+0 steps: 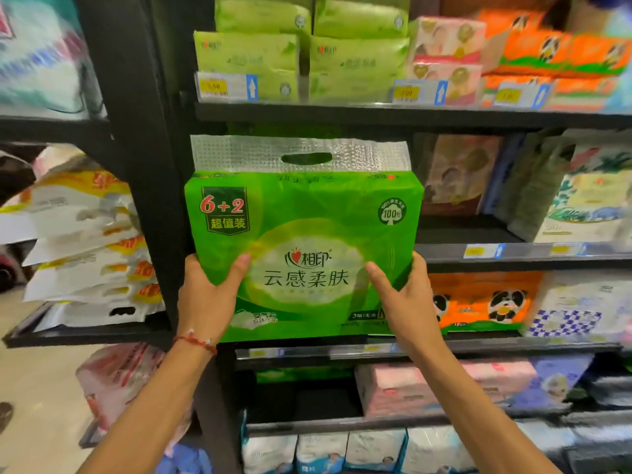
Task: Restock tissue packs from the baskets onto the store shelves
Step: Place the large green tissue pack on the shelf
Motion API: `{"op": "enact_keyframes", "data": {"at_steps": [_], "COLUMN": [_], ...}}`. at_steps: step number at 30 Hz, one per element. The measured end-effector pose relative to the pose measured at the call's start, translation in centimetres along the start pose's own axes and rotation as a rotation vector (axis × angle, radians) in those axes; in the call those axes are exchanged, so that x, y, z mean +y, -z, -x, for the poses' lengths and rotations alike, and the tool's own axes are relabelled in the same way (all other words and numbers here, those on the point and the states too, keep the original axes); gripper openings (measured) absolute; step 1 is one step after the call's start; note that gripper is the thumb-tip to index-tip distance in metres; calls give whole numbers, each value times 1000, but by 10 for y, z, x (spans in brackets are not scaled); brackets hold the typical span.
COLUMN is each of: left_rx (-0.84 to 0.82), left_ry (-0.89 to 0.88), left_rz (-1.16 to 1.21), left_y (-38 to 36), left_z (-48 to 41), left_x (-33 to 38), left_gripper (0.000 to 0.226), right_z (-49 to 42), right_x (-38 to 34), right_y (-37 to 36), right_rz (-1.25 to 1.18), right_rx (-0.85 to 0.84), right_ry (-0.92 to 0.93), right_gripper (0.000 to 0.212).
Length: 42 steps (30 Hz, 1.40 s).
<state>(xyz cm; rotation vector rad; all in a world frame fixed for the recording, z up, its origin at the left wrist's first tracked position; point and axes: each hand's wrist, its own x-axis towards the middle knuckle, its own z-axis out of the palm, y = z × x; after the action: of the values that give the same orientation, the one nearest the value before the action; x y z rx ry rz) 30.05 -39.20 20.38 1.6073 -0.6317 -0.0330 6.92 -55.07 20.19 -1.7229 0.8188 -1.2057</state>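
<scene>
A large green tissue multipack (304,241) with a clear carry handle on top stands upright in front of the black shelf unit, at the left end of the middle shelf (513,256). My left hand (205,292) grips its lower left edge, thumb across the front. My right hand (407,295) grips its lower right edge the same way. The pack's bottom sits level with the shelf rail (342,350) below. No basket is in view.
Light green packs (301,53), pink packs (444,56) and orange panda packs (554,56) fill the top shelf. Orange panda packs (478,302) lie right of my right hand. A black upright post (143,165) stands left of the pack. White-and-yellow packs (89,241) stack on the left shelving.
</scene>
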Motion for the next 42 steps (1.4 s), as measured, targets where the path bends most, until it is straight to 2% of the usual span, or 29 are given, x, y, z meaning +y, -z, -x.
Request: {"op": "enact_keyframes", "data": {"at_steps": [4,9,13,19,23,25,28,29,32,33,38,42], "left_rx": [-25,-96,-140,-168,-246,-244,-233,-229,-225,-231,-222,-229], "left_ry": [-56,-30,16,198,320,350,336,328,270,267,238,192], "left_rz": [107,244,338,318,281,281,324,336,347,348,416,451], "left_y": [12,13,13,19,28,29,27,27,29,31,38,32], "left_z": [-19,-43,-63,-91,-96,-97,-92,-89,-80,-78,-73,-71], "left_x": [25,46,64,85,87,85,85,87,86,85,90,107], "left_gripper": [81,79,79,114,139,143,110,95,30,22,16,24], "right_z": [-22,-45,-67,-94,-106,-110,-105,-99,-85,-82,-78,-82], "right_x": [-14,-31,-48,-69,-80,-81,-78,-81,-82,-82,-82,-88], "right_y": [-8,-7,-7,-4,1,5,6,5,5,6,9,15], "right_rz": [15,-20,-192,-147,-79,-79,-117,-152,-228,-236,-237,-251], "right_rx": [94,60,13,-22,-31,-55,-107,-115,-146,-152,-130,-84], "right_ry": [3,32,35,-44,-139,-171,-230,-230,-201,-183,-109,-28], "right_gripper": [49,50,79,97,129,133,131,124,99,93,90,76]}}
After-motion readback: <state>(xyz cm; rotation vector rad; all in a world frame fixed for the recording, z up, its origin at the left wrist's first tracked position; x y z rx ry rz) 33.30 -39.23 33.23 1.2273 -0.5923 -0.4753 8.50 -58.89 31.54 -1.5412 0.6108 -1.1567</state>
